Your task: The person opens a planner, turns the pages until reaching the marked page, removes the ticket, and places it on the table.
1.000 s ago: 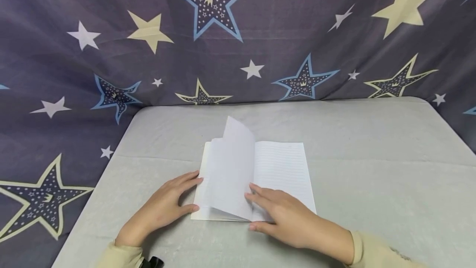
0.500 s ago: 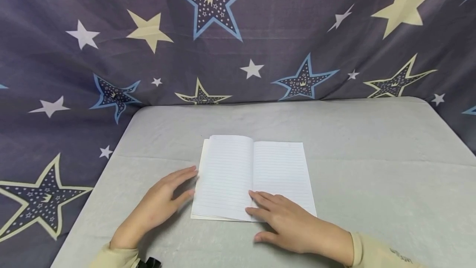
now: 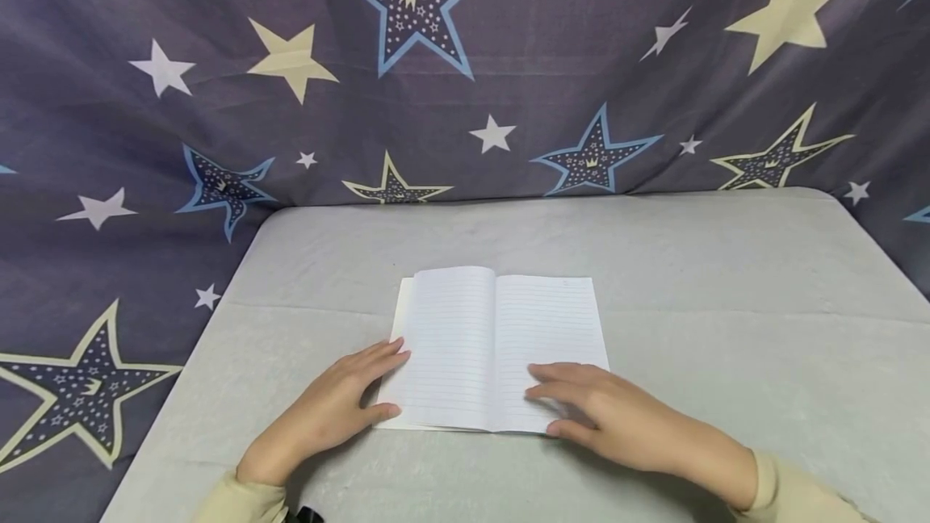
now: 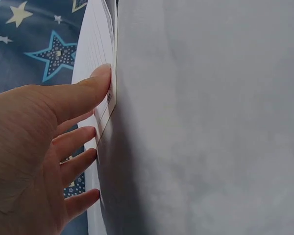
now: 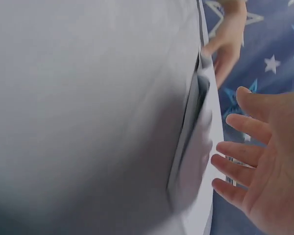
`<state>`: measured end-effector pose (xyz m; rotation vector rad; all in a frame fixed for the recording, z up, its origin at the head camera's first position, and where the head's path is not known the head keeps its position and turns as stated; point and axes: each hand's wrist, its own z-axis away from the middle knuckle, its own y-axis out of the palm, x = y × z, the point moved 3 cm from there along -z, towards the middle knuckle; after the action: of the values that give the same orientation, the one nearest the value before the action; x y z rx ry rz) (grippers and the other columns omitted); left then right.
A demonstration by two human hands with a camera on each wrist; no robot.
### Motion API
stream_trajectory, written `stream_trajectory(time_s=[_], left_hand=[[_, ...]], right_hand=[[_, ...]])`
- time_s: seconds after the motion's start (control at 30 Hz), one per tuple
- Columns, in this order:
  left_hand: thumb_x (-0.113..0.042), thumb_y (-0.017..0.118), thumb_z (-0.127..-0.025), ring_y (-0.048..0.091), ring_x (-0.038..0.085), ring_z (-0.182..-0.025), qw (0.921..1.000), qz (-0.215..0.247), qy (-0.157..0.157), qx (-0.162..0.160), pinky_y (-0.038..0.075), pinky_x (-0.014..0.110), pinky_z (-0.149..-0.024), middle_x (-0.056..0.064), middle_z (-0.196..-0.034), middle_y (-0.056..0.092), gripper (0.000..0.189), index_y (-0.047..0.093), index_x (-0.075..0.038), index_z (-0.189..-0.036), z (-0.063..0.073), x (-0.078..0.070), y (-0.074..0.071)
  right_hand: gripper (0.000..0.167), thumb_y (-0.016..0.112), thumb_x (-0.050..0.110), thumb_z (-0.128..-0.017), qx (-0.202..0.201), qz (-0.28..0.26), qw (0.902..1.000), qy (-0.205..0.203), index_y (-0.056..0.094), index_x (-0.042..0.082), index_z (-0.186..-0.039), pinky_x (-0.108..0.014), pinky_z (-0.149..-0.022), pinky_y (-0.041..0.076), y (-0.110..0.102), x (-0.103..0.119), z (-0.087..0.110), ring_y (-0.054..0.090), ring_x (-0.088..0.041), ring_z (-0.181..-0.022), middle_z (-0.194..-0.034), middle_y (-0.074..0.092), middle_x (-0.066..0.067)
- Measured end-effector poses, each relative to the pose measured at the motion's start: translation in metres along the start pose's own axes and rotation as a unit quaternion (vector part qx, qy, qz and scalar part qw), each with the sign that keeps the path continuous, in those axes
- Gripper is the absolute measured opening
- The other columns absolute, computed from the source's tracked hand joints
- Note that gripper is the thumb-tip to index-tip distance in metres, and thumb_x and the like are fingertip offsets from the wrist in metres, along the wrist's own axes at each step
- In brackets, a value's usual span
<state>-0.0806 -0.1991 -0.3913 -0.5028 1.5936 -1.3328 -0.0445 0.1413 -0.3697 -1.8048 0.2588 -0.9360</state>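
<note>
A notebook with lined white pages (image 3: 455, 337) lies spread open on the table, its spine near the middle. My left hand (image 3: 336, 403) rests at the notebook's left edge, thumb and fingertips touching the left page near its margin. In the left wrist view the thumb (image 4: 85, 95) lies on the page edge, the other fingers relaxed and apart. Over the lower right page, my right hand (image 3: 617, 414) has its fingers spread and holds nothing. The right wrist view shows the right hand (image 5: 274, 166) apart from the blurred notebook (image 5: 196, 152).
The table (image 3: 726, 305) has a light grey cloth cover. Behind it and along the left hangs a dark curtain (image 3: 552, 39) with star patterns. Beige sleeves (image 3: 243, 500) cover both forearms, and a black strap piece (image 3: 308, 515) shows by the left cuff.
The raised leaf has come down onto the left side, leaving both pages flat. My left hand drew back slightly, then returned to the left edge. My right hand has moved right, off the spine.
</note>
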Motion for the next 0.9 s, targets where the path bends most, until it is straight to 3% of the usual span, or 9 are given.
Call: stream_trajectory(time_s=[0.17, 0.4, 0.63, 0.9], left_hand=[[-0.031, 0.078, -0.085, 0.037, 0.031, -0.141, 1.0000, -0.002, 0.003, 0.002, 0.033, 0.057, -0.111, 0.006, -0.154, 0.041, 0.069, 0.051, -0.011, -0.145, 0.000, 0.001, 0.001], [-0.030, 0.078, -0.085, 0.037, 0.032, -0.141, 1.0000, 0.000, 0.003, 0.003, 0.032, 0.058, -0.111, 0.006, -0.155, 0.041, 0.068, 0.052, -0.011, -0.144, 0.000, 0.000, 0.000], [-0.030, 0.078, -0.084, 0.037, 0.032, -0.141, 1.0000, 0.003, 0.002, 0.003, 0.032, 0.058, -0.111, 0.007, -0.154, 0.041, 0.067, 0.053, -0.010, -0.144, 0.000, 0.000, 0.000], [-0.031, 0.078, -0.084, 0.036, 0.032, -0.142, 0.9999, 0.011, -0.003, 0.006, 0.032, 0.058, -0.111, 0.006, -0.155, 0.040, 0.068, 0.052, -0.011, -0.144, 0.000, 0.002, 0.002]], right_hand=[[0.045, 0.071, 0.035, -0.091, -0.009, 0.015, 0.9993, 0.033, 0.063, 0.016, -0.132, -0.055, -0.104, 0.042, -0.011, -0.021, 0.018, 0.048, -0.032, -0.133, -0.145, 0.052, -0.008], [0.072, 0.080, 0.040, -0.080, 0.017, 0.044, 0.9961, 0.074, 0.056, 0.011, -0.141, -0.057, -0.106, 0.037, -0.014, -0.043, 0.034, 0.038, -0.035, -0.140, -0.154, 0.042, -0.010], [0.077, 0.075, 0.056, -0.080, 0.022, 0.055, 0.9955, 0.074, 0.057, 0.011, -0.140, -0.057, -0.103, 0.040, -0.012, -0.050, 0.038, 0.040, -0.034, -0.138, -0.153, 0.043, -0.010], [0.076, 0.079, 0.054, -0.073, -0.007, 0.080, 0.9944, 0.069, 0.064, 0.010, -0.133, -0.056, -0.099, 0.044, -0.011, -0.049, 0.037, 0.047, -0.034, -0.133, -0.147, 0.050, -0.010]])
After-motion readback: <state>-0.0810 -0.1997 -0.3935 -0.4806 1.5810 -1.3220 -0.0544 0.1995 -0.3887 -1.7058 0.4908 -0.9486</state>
